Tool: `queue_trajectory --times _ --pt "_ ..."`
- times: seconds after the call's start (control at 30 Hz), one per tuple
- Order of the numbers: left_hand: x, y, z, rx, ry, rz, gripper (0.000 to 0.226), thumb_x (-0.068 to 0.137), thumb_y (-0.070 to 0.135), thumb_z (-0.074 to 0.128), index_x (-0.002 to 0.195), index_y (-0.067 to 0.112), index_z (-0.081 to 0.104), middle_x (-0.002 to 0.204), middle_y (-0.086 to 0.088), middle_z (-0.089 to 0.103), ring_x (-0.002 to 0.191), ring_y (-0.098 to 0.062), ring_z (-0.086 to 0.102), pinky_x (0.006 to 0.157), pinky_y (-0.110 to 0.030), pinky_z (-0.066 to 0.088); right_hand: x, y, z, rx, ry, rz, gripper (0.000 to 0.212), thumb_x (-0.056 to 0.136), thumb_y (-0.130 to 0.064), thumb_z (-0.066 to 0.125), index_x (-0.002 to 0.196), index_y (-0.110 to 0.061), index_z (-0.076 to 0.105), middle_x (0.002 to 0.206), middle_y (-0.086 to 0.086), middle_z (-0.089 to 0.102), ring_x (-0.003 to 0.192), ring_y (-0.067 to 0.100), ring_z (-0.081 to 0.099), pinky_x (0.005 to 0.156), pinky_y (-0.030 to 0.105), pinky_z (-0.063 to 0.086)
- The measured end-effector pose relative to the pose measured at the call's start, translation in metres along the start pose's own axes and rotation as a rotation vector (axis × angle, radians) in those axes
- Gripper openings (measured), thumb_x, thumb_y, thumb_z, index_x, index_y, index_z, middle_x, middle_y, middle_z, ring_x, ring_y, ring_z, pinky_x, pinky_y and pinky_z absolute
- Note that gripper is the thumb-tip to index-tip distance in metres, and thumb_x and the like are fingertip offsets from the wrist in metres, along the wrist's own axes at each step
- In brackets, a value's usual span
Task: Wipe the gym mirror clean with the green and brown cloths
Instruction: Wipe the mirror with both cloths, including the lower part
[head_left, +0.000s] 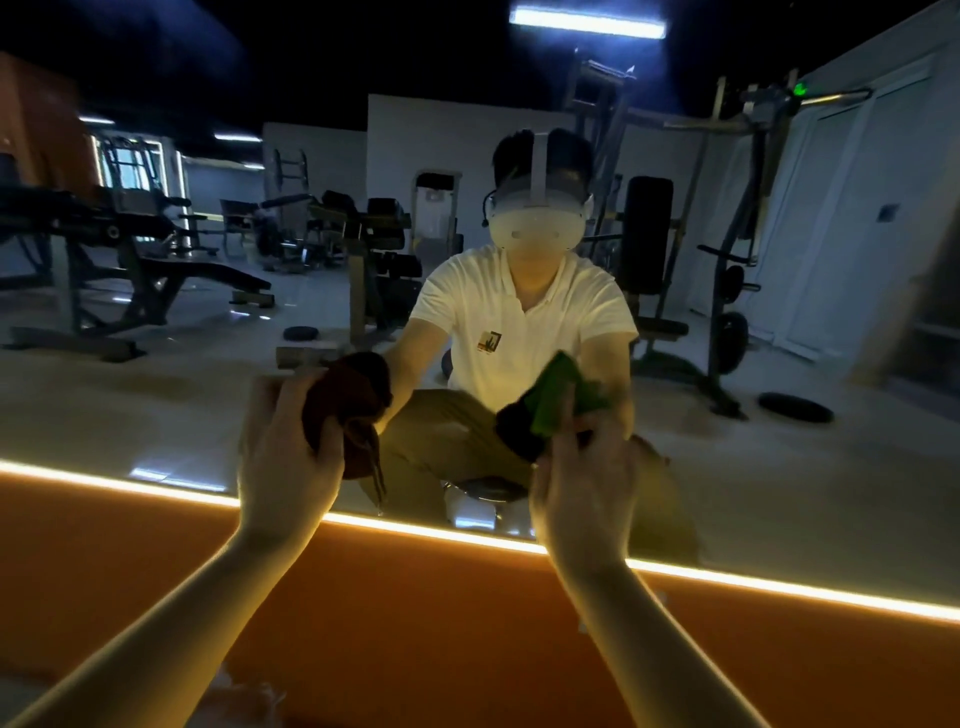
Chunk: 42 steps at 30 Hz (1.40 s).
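Left hand (283, 447) grips bunched brown cloth (348, 400), right hand (587, 478) grips green cloth (550, 410). Both cloths are up at the lower part of the mirror (156, 405), apart from each other, just above the light strip (441, 530) and orange wall (415, 623). Can't tell whether they touch the glass.

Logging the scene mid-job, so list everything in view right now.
gym mirror: 1, reflective, wall ahead
brown cloth: 1, dark brown, left, at the glass
green cloth: 1, green, right, at the glass
light strip: 1, warm yellow, along the mirror's lower edge
wall panel: 1, orange, below the strip
weight machines: several, dark, reflected in the mirror
tube lamp: 1, white, top of view
person's reflection: 1, white shirt, mirror centre
left hand: 1, grips the brown cloth
right hand: 1, grips the green cloth
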<state>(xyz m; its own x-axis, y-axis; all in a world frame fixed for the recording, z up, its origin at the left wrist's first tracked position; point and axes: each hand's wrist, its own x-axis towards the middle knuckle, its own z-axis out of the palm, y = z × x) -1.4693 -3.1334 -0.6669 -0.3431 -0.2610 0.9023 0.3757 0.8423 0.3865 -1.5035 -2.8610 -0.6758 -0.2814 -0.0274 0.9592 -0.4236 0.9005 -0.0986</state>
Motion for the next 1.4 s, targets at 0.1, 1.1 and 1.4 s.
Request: queue_trajectory --times 0.1,1.1,1.4 --pt "-0.005 -0.022 -0.01 0.038 -0.09 0.072 0.041 0.088 -0.001 0.069 0.126 0.007 0.056 0.119 -0.019 0.055 0.098 -0.031 0.064 0.077 -0.046 0.061 -0.01 -0.068 0.026 0.099 -0.126 -0.168 0.052 0.099 -0.015 0.064 0.147 -0.003 0.049 0.113 0.018 0.057 0.096 0.026 0.063 0.072 0.036 0.061" --pt "0.025 -0.043 -0.061 0.259 -0.136 0.107 0.024 0.09 0.013 0.07 0.114 0.015 0.063 0.099 0.002 0.067 0.093 -0.015 0.059 0.086 -0.032 0.043 0.012 -0.113 0.042 0.289 -0.126 -0.206 0.057 0.091 -0.006 0.069 0.144 -0.002 0.049 0.116 0.018 0.064 0.075 0.019 0.069 0.05 0.025 0.057" --pt "0.033 -0.079 -0.05 0.29 -0.127 0.186 0.026 0.091 0.023 0.06 0.112 0.009 0.063 0.107 -0.013 0.068 0.1 -0.034 0.058 0.088 -0.045 0.041 0.01 -0.125 0.041 0.239 -0.275 -0.388 0.025 0.098 -0.018 0.054 0.119 -0.008 0.062 0.106 0.012 0.068 0.074 0.019 0.071 0.05 0.026 0.058"
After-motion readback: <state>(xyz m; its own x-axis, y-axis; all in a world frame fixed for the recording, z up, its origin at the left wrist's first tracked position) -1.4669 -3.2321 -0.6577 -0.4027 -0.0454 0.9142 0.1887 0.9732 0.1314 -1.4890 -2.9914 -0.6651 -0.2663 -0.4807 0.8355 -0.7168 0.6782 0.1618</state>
